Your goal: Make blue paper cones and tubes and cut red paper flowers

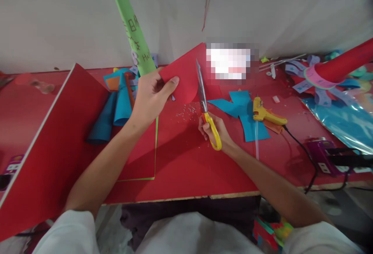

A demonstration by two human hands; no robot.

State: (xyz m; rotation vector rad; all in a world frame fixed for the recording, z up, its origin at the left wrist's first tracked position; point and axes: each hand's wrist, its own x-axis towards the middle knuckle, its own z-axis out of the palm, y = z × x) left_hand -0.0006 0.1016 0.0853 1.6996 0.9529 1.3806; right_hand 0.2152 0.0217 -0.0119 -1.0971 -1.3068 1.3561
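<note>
A sheet of red paper (186,81) is pinched between the thumb and fingers of my left hand (155,93), held up above the red table. My right hand (215,129) grips scissors (205,110) with yellow handles, their blades pointing up and away from me. The blades lie against the red paper at a cut edge that curves down. Small pale scraps (188,112) are scattered on the table beneath. Right of the scissors lie cut pieces of blue paper (244,112).
A yellow glue gun (268,114) rests on the right, its cable running to a purple power strip (323,155). A large red board (55,141) leans at the left beside rolled blue paper (122,106). A green lettered strip (132,28) stands behind my left hand.
</note>
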